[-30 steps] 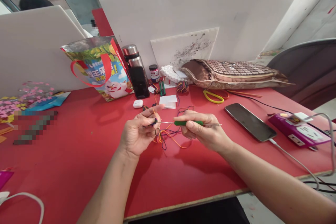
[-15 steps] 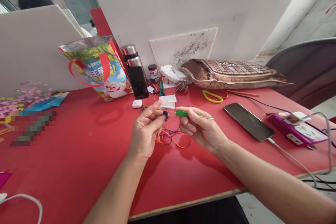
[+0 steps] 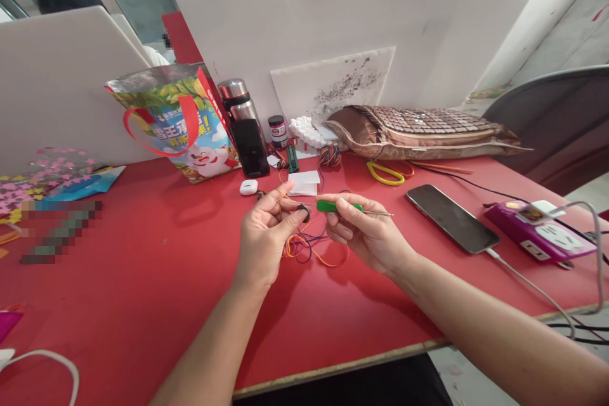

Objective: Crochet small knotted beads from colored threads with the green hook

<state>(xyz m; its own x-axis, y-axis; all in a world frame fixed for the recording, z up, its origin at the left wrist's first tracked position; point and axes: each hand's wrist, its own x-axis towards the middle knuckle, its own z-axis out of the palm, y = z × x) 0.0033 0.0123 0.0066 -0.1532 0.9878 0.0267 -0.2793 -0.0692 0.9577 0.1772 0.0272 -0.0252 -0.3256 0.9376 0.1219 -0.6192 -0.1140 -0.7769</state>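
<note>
Over the red table, my left hand (image 3: 266,228) pinches a small dark piece of yarn work (image 3: 303,212) between thumb and fingers, and a thin strand runs over its raised forefinger. My right hand (image 3: 364,228) is closed round a crochet hook (image 3: 328,206) with a green handle and metal ends on both sides. The hook's left tip points at the dark piece and meets it or lies very near; the exact contact is too small to tell. Beneath the hands, loose orange and navy yarn (image 3: 297,247) lies in loops on the table.
Behind the hands are a white earphone case (image 3: 248,188), folded white paper (image 3: 303,183), a yarn ball (image 3: 330,155) and yellow-handled scissors (image 3: 385,173). A phone (image 3: 451,219) charges beside a purple power strip (image 3: 542,235) at right. A patterned bag (image 3: 181,127) and steel flask (image 3: 236,101) stand at the back.
The dark piece has turned slightly between my left fingers and appears rounder. The crochet hook has shifted a little, its left end still at the piece.
</note>
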